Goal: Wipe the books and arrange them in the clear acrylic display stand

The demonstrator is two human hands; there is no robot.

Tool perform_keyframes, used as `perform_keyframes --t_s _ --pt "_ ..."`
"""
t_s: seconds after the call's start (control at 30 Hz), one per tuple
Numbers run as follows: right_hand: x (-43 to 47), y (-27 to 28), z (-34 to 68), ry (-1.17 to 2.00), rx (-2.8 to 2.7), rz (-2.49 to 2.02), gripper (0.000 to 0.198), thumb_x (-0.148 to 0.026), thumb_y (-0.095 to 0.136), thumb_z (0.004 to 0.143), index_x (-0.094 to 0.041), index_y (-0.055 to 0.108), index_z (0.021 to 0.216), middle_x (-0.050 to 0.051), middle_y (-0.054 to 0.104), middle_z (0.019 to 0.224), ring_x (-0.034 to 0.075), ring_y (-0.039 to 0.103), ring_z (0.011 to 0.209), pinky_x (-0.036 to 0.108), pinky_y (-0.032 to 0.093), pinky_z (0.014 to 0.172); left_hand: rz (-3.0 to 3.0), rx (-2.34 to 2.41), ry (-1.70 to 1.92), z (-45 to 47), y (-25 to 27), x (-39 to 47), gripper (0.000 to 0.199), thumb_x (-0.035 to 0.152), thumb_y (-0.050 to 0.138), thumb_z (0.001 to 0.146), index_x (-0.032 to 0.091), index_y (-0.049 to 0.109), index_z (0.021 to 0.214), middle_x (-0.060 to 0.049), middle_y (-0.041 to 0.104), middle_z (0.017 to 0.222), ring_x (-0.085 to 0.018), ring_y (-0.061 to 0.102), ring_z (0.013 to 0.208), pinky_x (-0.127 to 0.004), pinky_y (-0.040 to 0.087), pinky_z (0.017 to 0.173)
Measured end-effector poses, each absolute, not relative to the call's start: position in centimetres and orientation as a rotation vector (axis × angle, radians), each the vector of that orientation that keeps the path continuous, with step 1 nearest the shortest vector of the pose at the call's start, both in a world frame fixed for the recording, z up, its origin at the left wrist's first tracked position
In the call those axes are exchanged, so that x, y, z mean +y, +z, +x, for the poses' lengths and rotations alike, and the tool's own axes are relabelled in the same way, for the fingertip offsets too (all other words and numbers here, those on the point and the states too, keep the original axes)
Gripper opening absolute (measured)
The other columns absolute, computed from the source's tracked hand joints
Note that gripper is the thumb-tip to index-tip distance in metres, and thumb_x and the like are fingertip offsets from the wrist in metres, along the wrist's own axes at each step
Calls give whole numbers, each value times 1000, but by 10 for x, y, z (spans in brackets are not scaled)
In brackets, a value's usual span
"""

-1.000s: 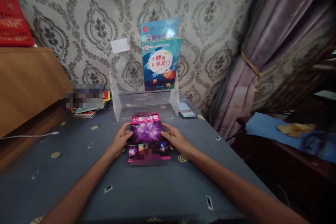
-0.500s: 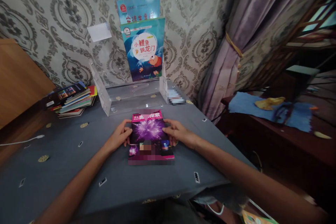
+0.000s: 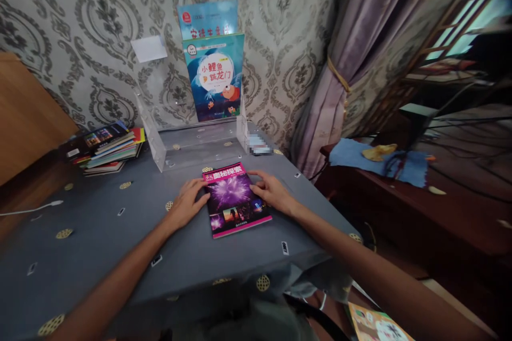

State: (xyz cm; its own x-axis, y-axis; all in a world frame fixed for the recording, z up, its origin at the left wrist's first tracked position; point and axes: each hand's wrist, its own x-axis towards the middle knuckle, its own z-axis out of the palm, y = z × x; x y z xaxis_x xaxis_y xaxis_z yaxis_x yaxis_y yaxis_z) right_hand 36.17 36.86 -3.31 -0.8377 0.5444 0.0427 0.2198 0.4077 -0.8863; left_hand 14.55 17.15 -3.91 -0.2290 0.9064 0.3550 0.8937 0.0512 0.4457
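A magazine-like book [image 3: 234, 200] with a purple starburst cover and a pink title band lies on the cloth-covered table, turned slightly askew. At its left edge rests my left hand [image 3: 187, 202], open, with fingers stretched toward the upper corner and the thumb apart. My right hand [image 3: 272, 194] is at the opposite edge, its thumb touching the book's side and its index finger extended near the top right corner. That hand looks open too; its lower fingers are partly hidden.
Behind the book stands a clear acrylic stand [image 3: 156, 141]. A blue fish picture book [image 3: 216, 80] is upright in it, before another blue book [image 3: 208, 16]. A stack of books [image 3: 112, 152] lies left, a white cable [image 3: 40, 208] nearer. A side bench [image 3: 384, 208] holds a blue cloth [image 3: 344, 154].
The book has turned a little and now lies flatter on the table. My left hand's fingers have loosened and straightened beside it, and my right hand's grip has relaxed. The camera view has shifted slightly.
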Motion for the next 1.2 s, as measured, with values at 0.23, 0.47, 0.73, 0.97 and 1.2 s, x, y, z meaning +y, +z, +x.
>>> perform_keyframes --t_s 0.23,0.47,0.73,0.97,1.2 --pt "373 -25 400 920 -2549 -727 48 -28 54 91 -19 56 138 -4 59 62 18 56 58 28 38 61 2060 2255 860 172 -42 190 26 36 52 97 21 61 117 -11 59 127 -28 54 120 -47 46 102" --pt "378 -11 382 550 -2734 -458 26 -25 51 96 -19 69 115 14 73 102 31 67 97 40 49 83 2005 2255 902 181 -32 211 16 28 45 101 21 60 101 -10 64 113 -26 61 109 -44 49 98" --pt "363 -24 287 863 -2752 236 45 -5 42 92 -15 54 135 16 65 129 25 60 122 45 46 107 2123 2114 724 168 -29 192 31 24 43 103 22 60 129 -10 64 130 -25 59 122 -44 48 108" --pt "390 -40 291 739 -2800 -38 45 -10 44 96 -20 54 138 14 67 129 27 62 121 53 42 112 2213 2110 742 163 -35 191 31 25 44 103 20 59 129 -12 60 139 -26 58 127 -47 47 110" --pt "426 -54 338 692 -2643 -499 43 -26 42 99 -20 59 138 11 64 139 28 60 128 51 45 112 2254 2126 695 162 -37 197 20 21 46 99 18 64 107 -12 65 117 -27 64 105 -47 51 97"
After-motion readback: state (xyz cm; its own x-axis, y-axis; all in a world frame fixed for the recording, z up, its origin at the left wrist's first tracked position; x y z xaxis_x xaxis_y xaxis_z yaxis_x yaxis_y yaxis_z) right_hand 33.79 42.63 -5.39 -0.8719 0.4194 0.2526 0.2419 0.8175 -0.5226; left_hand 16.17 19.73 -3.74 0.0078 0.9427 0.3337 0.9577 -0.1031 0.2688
